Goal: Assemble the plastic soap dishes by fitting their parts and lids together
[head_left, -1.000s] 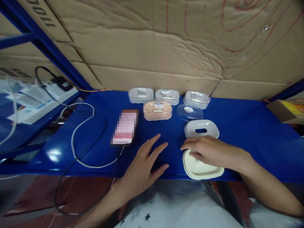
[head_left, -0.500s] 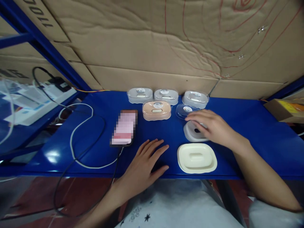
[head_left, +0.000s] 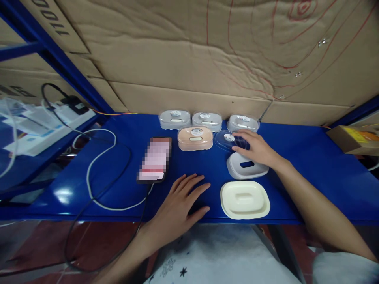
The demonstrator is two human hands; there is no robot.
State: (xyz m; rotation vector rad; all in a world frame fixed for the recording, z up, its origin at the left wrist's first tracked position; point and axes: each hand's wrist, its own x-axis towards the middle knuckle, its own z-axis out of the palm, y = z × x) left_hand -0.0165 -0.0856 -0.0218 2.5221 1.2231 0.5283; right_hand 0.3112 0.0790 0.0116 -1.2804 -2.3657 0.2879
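Clear lid [head_left: 222, 142], right hand [head_left: 257, 148] at its right end, grip half-curled, whether clamped hard to tell, left hand [head_left: 181, 207] splayed

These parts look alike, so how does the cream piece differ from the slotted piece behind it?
The cream piece is pale yellow; the slotted piece is greyish white. The cream piece's middle is closed; the slotted piece's has an open slot. The cream piece lies nearer the front edge of the table than the slotted piece. Both are rounded oblongs.
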